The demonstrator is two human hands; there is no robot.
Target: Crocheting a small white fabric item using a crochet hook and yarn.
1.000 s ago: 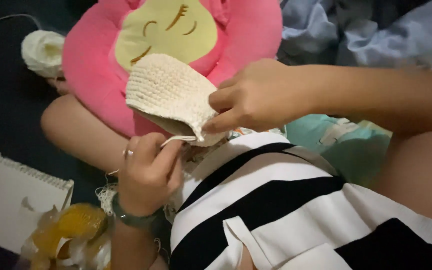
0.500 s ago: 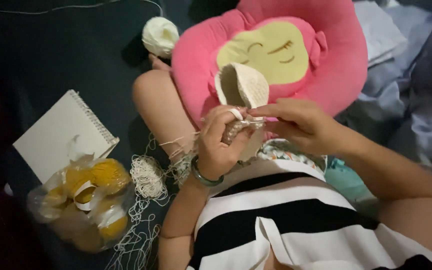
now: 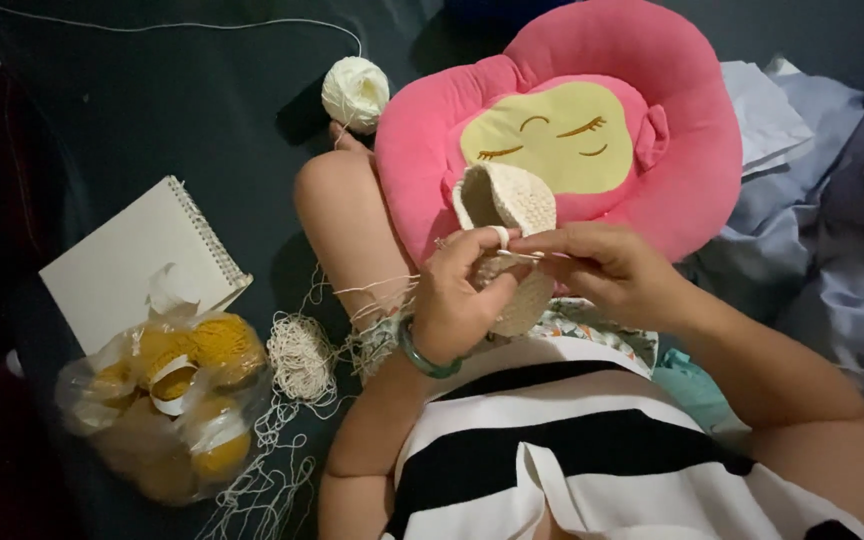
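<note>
Left hand pinches the cream crochet piece taut over the pink cushion; right hand grips a thin hook at its edge.

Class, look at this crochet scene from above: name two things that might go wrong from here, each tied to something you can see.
1. Loose cream yarn lies tangled in a heap beside the person's knee; it may knot or snag as it feeds to the crocheted piece held by the left hand and right hand.
2. The yarn ball sits unsecured by the pink cushion; a tug might roll it away.
</note>
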